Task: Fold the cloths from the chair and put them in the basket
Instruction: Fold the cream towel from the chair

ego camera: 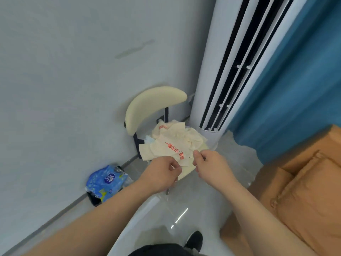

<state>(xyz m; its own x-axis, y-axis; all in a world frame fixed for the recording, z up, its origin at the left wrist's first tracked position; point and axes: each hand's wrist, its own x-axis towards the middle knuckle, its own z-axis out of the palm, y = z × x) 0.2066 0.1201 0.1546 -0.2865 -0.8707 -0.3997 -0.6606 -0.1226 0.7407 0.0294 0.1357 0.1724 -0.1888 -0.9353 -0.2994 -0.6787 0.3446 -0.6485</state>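
The cloths (173,145) are cream, and two of them carry red printed lettering. The chair (153,106) has a cream padded back and seat on a dark navy frame. The wall (73,71) is pale grey-blue with a faint darker smear. The air conditioner (206,71) is white with black vertical slats. The curtain (295,80) is deep blue. The sofa (304,191) is orange-tan. The plastic bag (107,183) is blue with white and yellow-green print. The floor (184,209) is glossy light grey. The shoe (194,239) is black.
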